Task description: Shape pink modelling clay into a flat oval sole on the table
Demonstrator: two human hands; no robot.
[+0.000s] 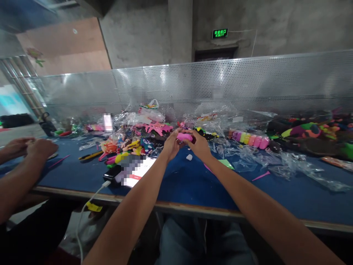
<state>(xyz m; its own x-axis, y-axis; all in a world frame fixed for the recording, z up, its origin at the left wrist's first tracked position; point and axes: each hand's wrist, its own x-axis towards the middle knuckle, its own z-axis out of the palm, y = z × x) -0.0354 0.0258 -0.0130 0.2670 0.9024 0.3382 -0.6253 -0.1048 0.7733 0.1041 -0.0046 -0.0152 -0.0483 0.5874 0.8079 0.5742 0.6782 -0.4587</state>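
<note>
Both my arms reach out over a blue table (187,184). My left hand (171,144) and my right hand (199,144) are closed together on a pink lump of soft clay (184,137), held a little above the tabletop. A small white bit (189,157) lies on the table just below my hands. Beyond them is a heap of colourful clay figures (129,147) and clear plastic bags (149,114).
A phone (113,175) with a white cable lies at the near left. A row of clay packs (249,139) sits to the right, among crumpled plastic (292,165). Another person's hands (30,147) work at the left. A perforated metal screen (220,84) backs the table.
</note>
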